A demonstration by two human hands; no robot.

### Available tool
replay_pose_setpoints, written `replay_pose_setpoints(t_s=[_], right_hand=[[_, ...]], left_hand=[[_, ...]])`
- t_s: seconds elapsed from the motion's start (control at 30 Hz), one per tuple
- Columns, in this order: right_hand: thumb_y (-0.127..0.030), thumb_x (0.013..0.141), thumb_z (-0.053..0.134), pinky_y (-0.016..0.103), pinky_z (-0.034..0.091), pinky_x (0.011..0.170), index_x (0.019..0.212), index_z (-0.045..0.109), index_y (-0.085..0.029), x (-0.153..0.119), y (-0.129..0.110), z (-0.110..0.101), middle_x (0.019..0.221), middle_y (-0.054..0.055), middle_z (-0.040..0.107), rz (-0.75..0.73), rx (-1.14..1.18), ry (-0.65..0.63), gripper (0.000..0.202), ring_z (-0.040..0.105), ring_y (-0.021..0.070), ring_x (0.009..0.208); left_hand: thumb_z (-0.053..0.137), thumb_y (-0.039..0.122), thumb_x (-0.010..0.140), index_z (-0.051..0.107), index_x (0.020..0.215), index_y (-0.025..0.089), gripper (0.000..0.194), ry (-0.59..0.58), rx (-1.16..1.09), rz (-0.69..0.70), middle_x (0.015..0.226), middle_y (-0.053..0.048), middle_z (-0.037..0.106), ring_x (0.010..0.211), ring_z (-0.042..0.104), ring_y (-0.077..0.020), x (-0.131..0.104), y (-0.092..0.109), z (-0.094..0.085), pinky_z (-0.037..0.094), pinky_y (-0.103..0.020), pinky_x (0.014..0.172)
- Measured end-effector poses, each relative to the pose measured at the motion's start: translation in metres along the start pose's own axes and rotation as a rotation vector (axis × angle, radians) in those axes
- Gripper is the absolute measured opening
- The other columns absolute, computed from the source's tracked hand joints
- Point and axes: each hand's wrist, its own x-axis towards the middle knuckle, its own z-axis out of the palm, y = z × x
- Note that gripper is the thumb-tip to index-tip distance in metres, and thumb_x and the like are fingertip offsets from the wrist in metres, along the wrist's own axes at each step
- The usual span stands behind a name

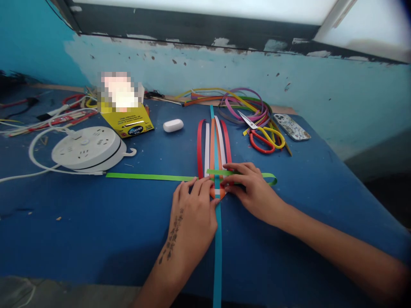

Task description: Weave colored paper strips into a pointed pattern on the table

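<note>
A small woven piece [217,192] of flat coloured strips lies on the blue table [105,226]. My left hand [194,209] holds its left side, fingertips pressed on the weave and thumb at its lower edge. Red strips [199,149], white strips [207,141] and orange strips fan away from it. A long light-blue strip [218,256] runs down its middle toward me. One green strip [150,176] stretches to the left and loops back at the right. My right hand [252,186] pinches the green strip's folded-back end over the weave; its fingertips partly cover the crossing.
Scissors [266,139] with red and yellow handles lie at the back right, beside coiled strips [247,102] and a phone [292,127]. At left are a white power-strip reel [90,147] with cables, a yellow box [128,119] and a white earbud case [173,125].
</note>
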Motion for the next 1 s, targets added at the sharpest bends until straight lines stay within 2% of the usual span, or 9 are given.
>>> replay_pose_setpoints(t_s=[0.13, 0.27, 0.37, 0.5, 0.8, 1.0], right_hand=[[-0.018, 0.095, 0.065, 0.059, 0.044, 0.101, 0.106, 0.076, -0.029, -0.001, -0.002, 0.000, 0.142, 0.004, 0.065, 0.035, 0.007, -0.016, 0.020, 0.054, 0.0322, 0.125], [-0.026, 0.093, 0.072, 0.058, 0.043, 0.103, 0.099, 0.076, -0.029, -0.001, -0.004, -0.001, 0.142, 0.004, 0.064, 0.076, 0.029, -0.046, 0.008, 0.052, 0.0325, 0.127], [-0.029, 0.088, 0.078, 0.058, 0.042, 0.104, 0.097, 0.075, -0.028, 0.000, -0.006, -0.002, 0.143, 0.004, 0.063, 0.101, 0.037, -0.062, 0.009, 0.051, 0.0332, 0.128], [-0.027, 0.089, 0.077, 0.058, 0.042, 0.104, 0.095, 0.074, -0.027, 0.000, -0.010, -0.002, 0.144, 0.004, 0.063, 0.125, 0.053, -0.072, 0.007, 0.051, 0.0328, 0.128], [-0.024, 0.090, 0.076, 0.057, 0.041, 0.106, 0.095, 0.072, -0.027, 0.000, -0.011, -0.003, 0.141, 0.002, 0.064, 0.122, 0.107, -0.064, 0.007, 0.051, 0.0316, 0.128], [-0.024, 0.090, 0.075, 0.056, 0.042, 0.106, 0.094, 0.071, -0.027, 0.000, -0.009, -0.003, 0.142, 0.001, 0.063, 0.122, 0.127, -0.076, 0.007, 0.050, 0.0305, 0.128]], left_hand=[[0.063, 0.018, 0.095, 0.062, 0.124, 0.020, 0.029, -0.013, -0.022, -0.009, 0.134, -0.006, 0.067, 0.121, 0.056, -0.0306, 0.004, -0.002, -0.001, 0.045, -0.053, 0.105], [0.063, 0.017, 0.095, 0.061, 0.125, 0.019, 0.030, -0.029, -0.022, -0.017, 0.132, -0.007, 0.067, 0.118, 0.056, -0.0301, 0.005, -0.002, -0.002, 0.045, -0.052, 0.104], [0.059, 0.018, 0.097, 0.059, 0.129, 0.017, 0.032, -0.039, -0.005, -0.013, 0.133, -0.009, 0.066, 0.118, 0.055, -0.0311, 0.004, -0.001, -0.002, 0.045, -0.054, 0.104], [0.057, 0.018, 0.098, 0.058, 0.131, 0.017, 0.033, -0.053, 0.014, -0.007, 0.135, -0.010, 0.065, 0.119, 0.055, -0.0318, 0.004, 0.001, -0.003, 0.045, -0.054, 0.104], [0.062, 0.018, 0.096, 0.062, 0.120, 0.019, 0.024, -0.059, 0.014, -0.005, 0.126, -0.008, 0.068, 0.112, 0.057, -0.0309, 0.007, 0.001, -0.007, 0.046, -0.053, 0.101], [0.059, 0.018, 0.098, 0.059, 0.127, 0.019, 0.029, -0.034, -0.009, 0.005, 0.129, -0.008, 0.067, 0.116, 0.055, -0.0306, 0.003, -0.002, -0.002, 0.045, -0.053, 0.102]])
